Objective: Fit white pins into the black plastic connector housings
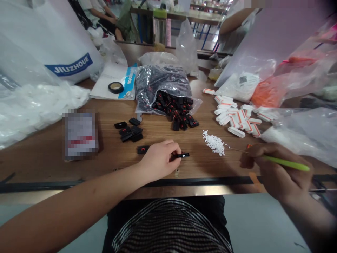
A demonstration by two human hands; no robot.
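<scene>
Black connector [186,154] sat just below the frame's center, its long axis nearly level, one end pointing right out of the left hand [162,159], whose thumb and fingers pinched the other end. At lower right, the right hand [280,172] had its fingers curled around a green-handled tool [286,163], thin shaft reaching left toward small white pieces [214,143]. Wood-grained table [107,158] spread across the middle; another table [179,15] stood at the top. The connector looked slim and dark, with pale marks, possibly inserted white pieces.
</scene>
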